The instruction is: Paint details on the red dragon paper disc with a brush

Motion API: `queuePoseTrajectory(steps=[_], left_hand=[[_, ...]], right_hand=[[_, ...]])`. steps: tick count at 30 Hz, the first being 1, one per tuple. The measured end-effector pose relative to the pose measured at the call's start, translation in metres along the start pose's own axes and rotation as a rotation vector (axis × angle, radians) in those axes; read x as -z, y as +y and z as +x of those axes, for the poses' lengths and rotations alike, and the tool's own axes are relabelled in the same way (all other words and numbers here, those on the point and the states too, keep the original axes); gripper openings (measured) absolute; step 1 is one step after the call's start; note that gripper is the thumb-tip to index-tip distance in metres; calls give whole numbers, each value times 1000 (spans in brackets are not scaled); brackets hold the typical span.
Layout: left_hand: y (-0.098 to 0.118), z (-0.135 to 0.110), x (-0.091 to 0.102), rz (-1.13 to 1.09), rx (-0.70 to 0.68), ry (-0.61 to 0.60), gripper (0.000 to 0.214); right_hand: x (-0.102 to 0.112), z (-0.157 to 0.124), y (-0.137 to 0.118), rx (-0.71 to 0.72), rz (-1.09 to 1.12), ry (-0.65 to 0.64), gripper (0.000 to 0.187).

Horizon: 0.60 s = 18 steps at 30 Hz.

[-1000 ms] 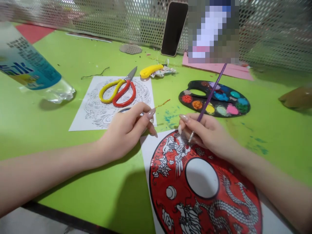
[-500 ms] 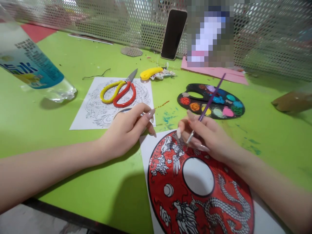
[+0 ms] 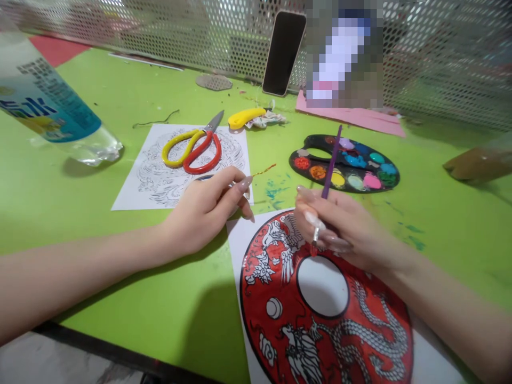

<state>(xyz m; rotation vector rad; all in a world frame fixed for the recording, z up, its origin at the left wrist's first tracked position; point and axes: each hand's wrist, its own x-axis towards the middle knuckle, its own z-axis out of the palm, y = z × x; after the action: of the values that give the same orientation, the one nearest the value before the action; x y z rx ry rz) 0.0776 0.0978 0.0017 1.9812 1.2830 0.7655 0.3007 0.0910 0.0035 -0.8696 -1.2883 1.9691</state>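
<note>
Ok so the green table (image 3: 132,298) takes up most of the scene, w/ a perforated metal divider (image 3: 172,37) along the far side. Near right there's a white sheet (image 3: 236,240) w/ the red disc (image 3: 284,288) on it, b/w dragon + bird, plain white circle in the middle; bottom's cut off. Line-art sheet (image 3: 128,200) is left of that & a bit farther. Big bottle (image 3: 60,106) at far left, partly out of view. Black palette (image 3: 352,169) w/ blobs of diff colors sits right, beyond the disc. Pink paper (image 3: 352,120) lies farther back, by the divider.

Left hand (image 3: 216,208) covers the line-art sheet's near right corner, thumb & index tips close tgthr. Right hand (image 3: 340,224) is over the disc's far edge, thumb + fingers pinching the paintbrush.

Phone (image 3: 284,53) leans on the divider; scissors (image 3: 207,133) (yellow/red handles) lie on the line-art. Paintbrush (image 3: 329,173) is purple, red tip down near the white circle, can't tell if touching. Smallest: gold strand (image 3: 264,171) at the left fingertips, idk if pinched.
</note>
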Motion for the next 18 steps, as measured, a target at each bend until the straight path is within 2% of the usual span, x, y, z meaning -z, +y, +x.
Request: queuePoseTrajectory(steps=[7, 15, 18], left_hand=[[-1, -2, 1, -12, 8, -4, 20], [-1, 0, 1, 4, -5, -10, 20], [-1, 0, 1, 7, -8, -6, 20]], right_hand=[[-4, 1, -2, 18, 34, -43, 34], [-3, 2, -1, 81, -45, 59, 45], [-2, 5, 1, 133, -146, 164, 42]])
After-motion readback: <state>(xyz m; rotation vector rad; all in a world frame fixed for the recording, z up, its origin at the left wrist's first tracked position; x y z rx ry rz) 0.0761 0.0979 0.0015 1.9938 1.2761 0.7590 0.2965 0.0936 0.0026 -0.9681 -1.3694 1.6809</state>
